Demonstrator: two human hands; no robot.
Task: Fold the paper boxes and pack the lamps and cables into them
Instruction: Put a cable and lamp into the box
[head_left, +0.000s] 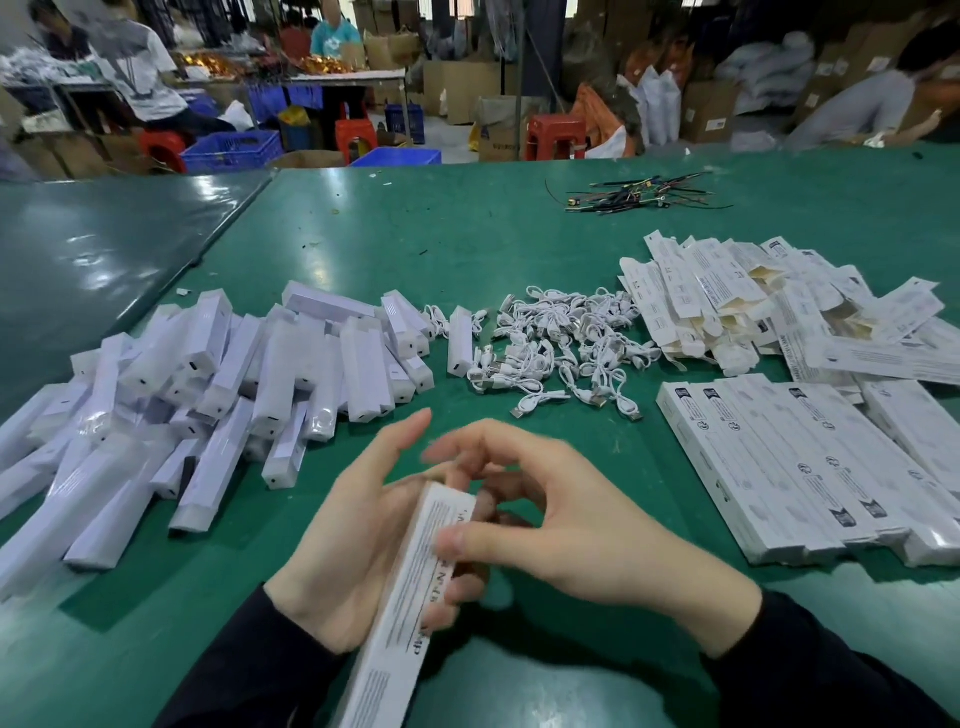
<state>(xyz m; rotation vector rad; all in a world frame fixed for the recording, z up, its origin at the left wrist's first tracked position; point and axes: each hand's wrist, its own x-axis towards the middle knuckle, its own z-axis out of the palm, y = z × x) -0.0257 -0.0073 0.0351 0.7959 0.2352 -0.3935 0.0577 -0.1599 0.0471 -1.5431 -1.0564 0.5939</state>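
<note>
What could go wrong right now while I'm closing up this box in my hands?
The box is held in the air, left hand underneath, right hand working its far end; if the flap is not tucked fully, the contents might slide out. Your right sleeve sits near the packed boxes and could nudge that row. Reaching forward might scatter the loose cables.

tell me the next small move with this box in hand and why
Probably set the box with the packed row on the right. The left hand cradles it, the right hand pinches its far end, which looks closed, though blur hides the flap.
</note>
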